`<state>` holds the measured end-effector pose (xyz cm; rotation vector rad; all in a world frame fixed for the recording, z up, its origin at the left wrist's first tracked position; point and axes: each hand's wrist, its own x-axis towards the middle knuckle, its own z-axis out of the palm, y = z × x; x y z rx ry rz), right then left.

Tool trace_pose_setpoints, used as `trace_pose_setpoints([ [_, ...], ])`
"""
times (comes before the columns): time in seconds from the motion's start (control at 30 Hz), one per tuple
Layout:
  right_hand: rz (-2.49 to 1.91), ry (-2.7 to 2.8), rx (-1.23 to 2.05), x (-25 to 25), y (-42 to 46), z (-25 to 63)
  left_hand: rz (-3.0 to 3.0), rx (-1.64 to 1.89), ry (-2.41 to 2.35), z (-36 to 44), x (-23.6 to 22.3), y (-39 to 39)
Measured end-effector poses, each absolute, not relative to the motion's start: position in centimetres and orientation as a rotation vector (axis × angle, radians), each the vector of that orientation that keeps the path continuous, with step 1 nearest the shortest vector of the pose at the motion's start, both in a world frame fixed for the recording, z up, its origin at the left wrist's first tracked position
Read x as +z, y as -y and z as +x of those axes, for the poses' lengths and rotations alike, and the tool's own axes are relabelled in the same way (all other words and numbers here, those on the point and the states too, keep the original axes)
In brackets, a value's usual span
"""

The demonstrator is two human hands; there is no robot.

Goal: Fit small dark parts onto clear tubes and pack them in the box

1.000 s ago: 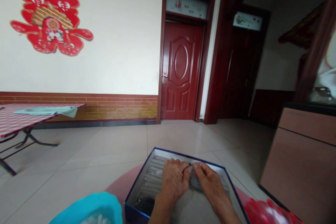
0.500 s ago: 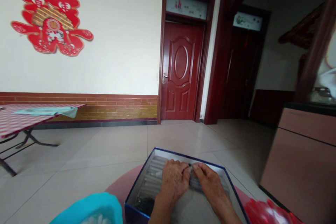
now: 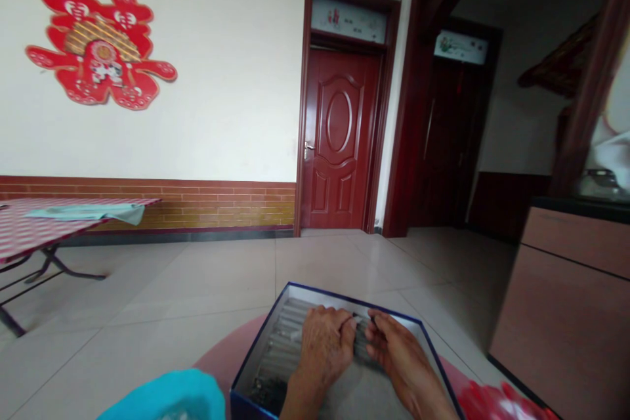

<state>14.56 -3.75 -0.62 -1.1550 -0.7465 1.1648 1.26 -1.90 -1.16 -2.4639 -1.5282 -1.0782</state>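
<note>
Two bare hands work inside a shallow, blue-rimmed box at the near edge of the view. The left hand curls over the contents, its thumb closed against the index finger on a pale piece too small to identify. Just beside it, the right hand is turned partly on its side, thumb and forefinger pinching a tiny dark piece, the other fingers loosely bent.

Clear tubes lie in rows along the box's left side and far end, some beneath the hands, while a dark heap fills the near left corner. The box rests on a rounded pink surface, flanked by a bright blue bag at left and a red bundle at right, its form blurred.

Beyond, pale tiles stretch across the floor. A cabinet with a dark top stands at right; at left, a mint cloth lies on a folding table with a red-and-white checked cover. Behind them, a red door is shut, and a red ornament hangs on the white wall.
</note>
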Motion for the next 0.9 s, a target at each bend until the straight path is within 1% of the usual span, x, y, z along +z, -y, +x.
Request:
trace_pose_setpoints([
  [0.1, -1.075, 0.667, 1.303, -0.57, 3.77, 14.45, -2.467, -1.086, 1.517, 1.25, -1.11, 1.91],
  [0.2, -1.064, 0.757, 1.310, -0.61, 3.71, 14.26, -2.469, -1.067, 1.519, 1.20, -0.94, 1.98],
  [0.33, -1.168, 1.007, 1.167, -0.66, 3.72, 14.08, -2.473, -1.047, 1.514, 1.16, -0.98, 1.99],
  [0.47, -1.393, 1.059, 0.936, -0.34, 3.66, 14.13, -2.502, -1.093, 1.467, 1.20, -1.22, 1.86],
  [0.6, -1.405, 1.091, 0.764, 0.18, 3.70, 14.20, -2.564, -1.211, 1.350, 1.24, -1.23, 1.72],
  [0.67, -1.389, 1.073, 0.775, 0.25, 3.78, 14.24, -2.570, -1.236, 1.328, 1.18, -1.11, 1.71],
  [0.83, -1.255, 0.871, 0.995, -0.30, 3.77, 14.52, -2.501, -1.236, 1.431, 0.83, -0.66, 1.83],
  [0.9, -1.171, 0.799, 0.996, -0.55, 3.68, 14.57, -2.465, -1.237, 1.479, 0.79, -0.58, 1.82],
])
